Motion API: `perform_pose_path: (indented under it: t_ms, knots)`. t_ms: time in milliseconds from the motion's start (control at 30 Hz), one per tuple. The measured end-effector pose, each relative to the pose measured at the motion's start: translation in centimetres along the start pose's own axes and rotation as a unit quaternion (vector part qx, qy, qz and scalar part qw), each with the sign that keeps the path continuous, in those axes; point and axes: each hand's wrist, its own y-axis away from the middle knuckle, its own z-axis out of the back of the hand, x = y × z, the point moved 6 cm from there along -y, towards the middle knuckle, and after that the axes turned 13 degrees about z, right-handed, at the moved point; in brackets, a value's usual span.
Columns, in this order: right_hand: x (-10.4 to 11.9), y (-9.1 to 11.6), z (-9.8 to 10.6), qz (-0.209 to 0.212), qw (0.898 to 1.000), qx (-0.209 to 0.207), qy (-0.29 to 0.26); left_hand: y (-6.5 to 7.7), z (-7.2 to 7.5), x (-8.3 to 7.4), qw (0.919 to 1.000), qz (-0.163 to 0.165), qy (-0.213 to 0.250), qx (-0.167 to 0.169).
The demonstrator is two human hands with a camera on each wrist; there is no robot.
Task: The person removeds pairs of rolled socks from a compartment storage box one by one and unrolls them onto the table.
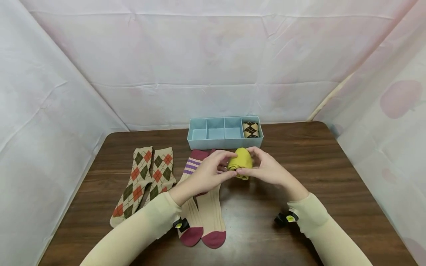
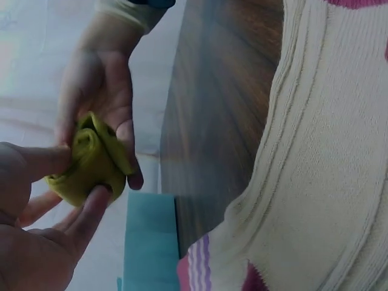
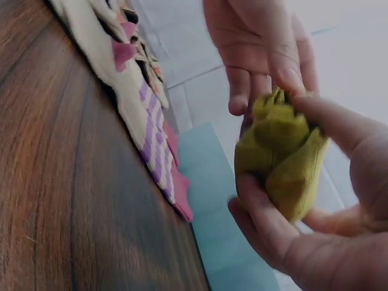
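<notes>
Head view — above, forward-down, farther | wrist views — close, sharing yellow bundle

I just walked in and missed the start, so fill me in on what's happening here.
A person holds a rolled yellow cloth bundle above the table, left grip and right grip both on it. Behind it stands a blue divided box, with an argyle bundle in its rightmost compartment. Two pairs of socks lie spread out on the tabletop: argyle socks at the left, and cream socks with burgundy toes partly hidden by the left arm.
</notes>
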Motion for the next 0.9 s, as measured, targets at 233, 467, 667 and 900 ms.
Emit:
perform_pose_path:
  t_ms: [233, 467, 667, 900]
  knots:
    - [-0.6, 0.2, 1.0, -0.027, 0.996, 0.021, -0.083, 0.0, 0.1, 1.4, 0.9955, 0.02, 0.09, 0.021]
    - [-0.1, 0.6, 0.9, 0.019, 0.992, 0.086, -0.088, 0.0, -0.7, 2.6, 0.9802, 0.079, 0.175, 0.049]
    - [0.8, 0.9, 0.0, 0.084, 0.984, 0.155, -0.039, 0.2, -1.1, 3.0, 0.9643, 0.115, 0.228, 0.068]
    - [1.5, 0.9, -0.3, 0.09, 0.972, 0.112, 0.186, 0.2, -1.4, 3.4, 0.9493, 0.146, 0.268, 0.074]
